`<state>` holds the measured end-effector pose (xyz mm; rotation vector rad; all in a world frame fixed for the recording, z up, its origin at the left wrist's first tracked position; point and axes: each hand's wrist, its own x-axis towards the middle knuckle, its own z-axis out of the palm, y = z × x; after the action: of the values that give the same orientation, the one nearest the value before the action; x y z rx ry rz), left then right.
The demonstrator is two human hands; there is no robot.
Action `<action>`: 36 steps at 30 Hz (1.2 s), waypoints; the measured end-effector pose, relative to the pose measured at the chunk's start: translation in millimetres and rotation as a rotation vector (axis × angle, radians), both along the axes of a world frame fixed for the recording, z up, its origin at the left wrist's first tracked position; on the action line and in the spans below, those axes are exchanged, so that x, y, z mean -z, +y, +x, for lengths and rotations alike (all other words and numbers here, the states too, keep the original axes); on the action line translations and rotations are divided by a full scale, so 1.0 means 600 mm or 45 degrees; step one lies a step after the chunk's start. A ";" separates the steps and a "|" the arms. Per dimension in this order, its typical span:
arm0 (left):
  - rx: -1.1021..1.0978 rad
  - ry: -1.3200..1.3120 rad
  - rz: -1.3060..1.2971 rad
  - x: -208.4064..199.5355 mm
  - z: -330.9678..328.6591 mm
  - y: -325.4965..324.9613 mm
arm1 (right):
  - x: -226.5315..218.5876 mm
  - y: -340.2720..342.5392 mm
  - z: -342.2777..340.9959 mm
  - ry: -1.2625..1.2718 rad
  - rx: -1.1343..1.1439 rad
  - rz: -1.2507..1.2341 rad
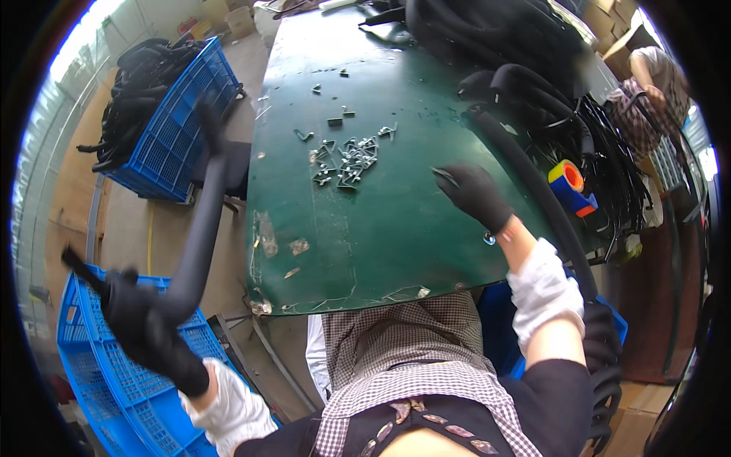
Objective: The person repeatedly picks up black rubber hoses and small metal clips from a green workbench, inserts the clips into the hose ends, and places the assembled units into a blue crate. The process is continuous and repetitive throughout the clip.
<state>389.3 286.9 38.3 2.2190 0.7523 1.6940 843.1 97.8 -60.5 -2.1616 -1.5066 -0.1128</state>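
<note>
At the lower left, my left hand [145,316], in a black glove, is closed around a black foam tube [198,236]. The tube bends upward beside the table, and a short dark end sticks out past the fingers; motion blurs both. Over the right part of the green table, my black-gloved right hand [476,194] has its fingers pinched together. A small thin grey piece [445,177] shows at its fingertips; its kind is too small to tell. Left of that hand lies a pile of small metal clips [356,160], with several loose ones scattered beyond it.
Blue crates [114,365] stand under my left hand; another blue crate [179,129] holds black tubes. Black foam tubes [495,38] heap along the table's [396,251] far right side. An orange and blue tape dispenser [571,186] sits at right. Another person [651,95] is at the far right.
</note>
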 end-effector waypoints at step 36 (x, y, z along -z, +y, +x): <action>0.608 -0.122 -1.337 0.245 -0.044 -0.340 | 0.011 -0.079 -0.444 0.493 -1.226 -0.015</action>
<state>363.2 82.6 -108.8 1.3934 0.7509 0.8373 577.0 50.5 -67.0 -1.1589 -2.0880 0.5974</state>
